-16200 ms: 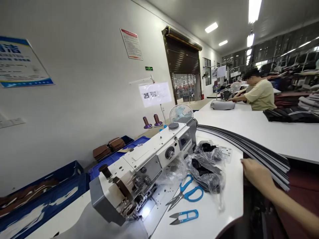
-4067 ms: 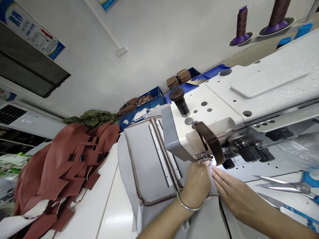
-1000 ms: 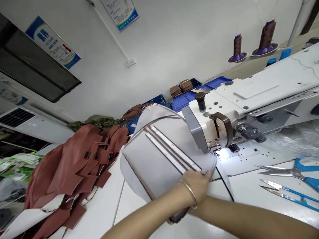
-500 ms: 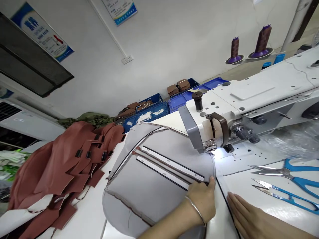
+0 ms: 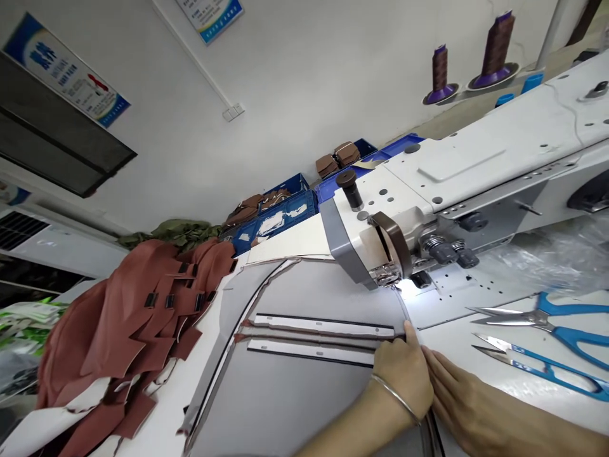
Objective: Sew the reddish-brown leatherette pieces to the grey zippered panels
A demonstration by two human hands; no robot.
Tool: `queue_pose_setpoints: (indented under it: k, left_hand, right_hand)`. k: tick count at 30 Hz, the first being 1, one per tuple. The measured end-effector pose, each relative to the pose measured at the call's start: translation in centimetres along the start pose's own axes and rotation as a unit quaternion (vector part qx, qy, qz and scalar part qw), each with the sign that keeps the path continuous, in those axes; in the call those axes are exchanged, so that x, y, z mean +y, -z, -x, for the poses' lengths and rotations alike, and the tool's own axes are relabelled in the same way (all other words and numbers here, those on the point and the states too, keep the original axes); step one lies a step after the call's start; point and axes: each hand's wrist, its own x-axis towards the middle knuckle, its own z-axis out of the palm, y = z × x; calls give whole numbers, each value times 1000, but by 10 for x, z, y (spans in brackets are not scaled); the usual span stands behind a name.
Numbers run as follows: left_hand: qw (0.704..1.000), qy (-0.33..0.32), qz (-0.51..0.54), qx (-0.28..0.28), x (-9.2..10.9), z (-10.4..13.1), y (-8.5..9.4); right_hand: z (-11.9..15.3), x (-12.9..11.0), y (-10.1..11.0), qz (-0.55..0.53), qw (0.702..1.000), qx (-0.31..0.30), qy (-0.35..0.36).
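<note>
A large grey sewn panel (image 5: pixel 295 400) with brown seam edges lies under the head of the sewing machine (image 5: pixel 385 273), whose lamp lights the needle area. Two pale strips (image 5: pixel 323 327) with dark edges run across it. My left hand (image 5: pixel 404 371), with a bangle at the wrist, rests on the panel near its right edge. Its fingers are curled onto the cloth and the index finger points up along the edge. Beside it, my right hand (image 5: pixel 454 393) lies with fingers stretched out and together, touching the panel's edge; its fingertips are close to the left hand.
Blue-handled scissors (image 5: pixel 547 320) and blue thread snips (image 5: pixel 537 365) lie at the right. Stacked reddish-brown pieces (image 5: pixel 143 304) with black clips occupy the left. Blue crates (image 5: pixel 280 219) stand behind the table. Thread cones (image 5: pixel 497 51) stand at the upper right, with clear plastic (image 5: pixel 552 254) below the machine arm.
The panel has turned, its strips now lying more level. My right hand has moved left against the panel's edge, beside my left hand. The whole view has shifted slightly.
</note>
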Motion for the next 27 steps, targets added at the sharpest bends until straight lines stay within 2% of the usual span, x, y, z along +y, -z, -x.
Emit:
queue_pose_setpoints:
  k: [10,16,19,24,27]
  left_hand:
    - [999,35,23,26,1,-23,17]
    - [992,73,54,87,-2,-42,20]
    - [989,103,40,97,3,-32,20]
    - [997,60,15,40,16,4,9]
    - [996,67,59,1,16,8,0]
  right_hand:
    - [-13,21,-7,-15,1000,17,-8]
    - [-17,28,-8,-35,999,25,-24]
    - [-15,24,-2,-64,997,27,-18]
    - [-11,7,18,-69,997,13,17]
    - [-12,2,23,-35,999,21,27]
